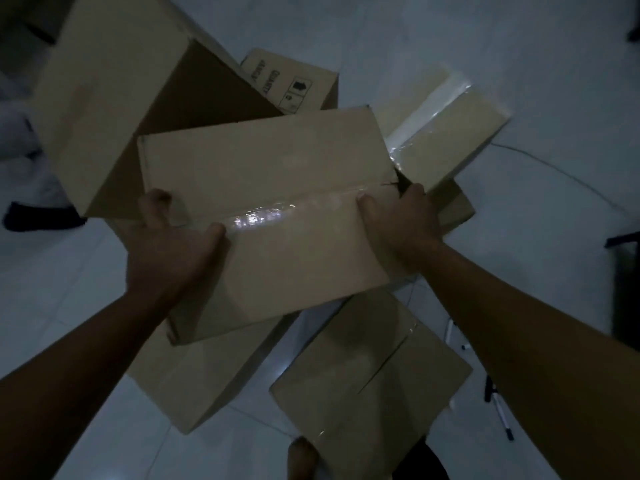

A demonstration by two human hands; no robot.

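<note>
Head view shows the taped box (263, 168) held between both hands, its long axis running from the left hand (169, 251) to the right hand (403, 230); each hand grips one end, thumb on top, with a lower box (363, 375) below them on the floor (554, 98)

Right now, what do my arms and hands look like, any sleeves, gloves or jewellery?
The left hand and right hand are bare, with no gloves. The left forearm and right forearm are uncovered to the frame edge, and no sleeves show. No watch, ring or bracelet is visible, though the light is dim.
</note>
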